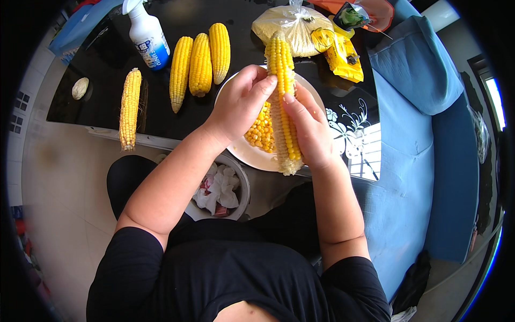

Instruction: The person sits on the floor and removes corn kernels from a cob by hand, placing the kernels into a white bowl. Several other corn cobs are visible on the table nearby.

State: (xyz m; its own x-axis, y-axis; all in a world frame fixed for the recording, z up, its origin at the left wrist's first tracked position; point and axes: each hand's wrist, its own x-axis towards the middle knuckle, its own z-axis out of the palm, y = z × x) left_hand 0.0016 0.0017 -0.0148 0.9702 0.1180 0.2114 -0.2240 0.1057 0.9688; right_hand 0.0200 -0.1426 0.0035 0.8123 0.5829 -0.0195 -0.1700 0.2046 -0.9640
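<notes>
Between my hands an ear of corn (282,107) is held upright above a white plate (244,153). Part of its side is stripped to pale cob, while rows of yellow kernels stay on the rest. My left hand (241,102) grips the ear's left side, its thumb pressed on the kernels near the middle. Lower down, my right hand (311,129) wraps round the right side, thumb also on the kernels. Loose kernels (261,131) lie heaped on the plate, partly hidden behind the ear and my hands.
Three whole ears of corn (200,64) lie on the black table (110,64), with another ear (130,110) at its near left edge. A spray bottle (147,37), a bag of yellow grains (292,24) and a yellow packet (344,56) stand behind. A trash bin (244,188) sits below; a blue sofa (399,177) borders the right.
</notes>
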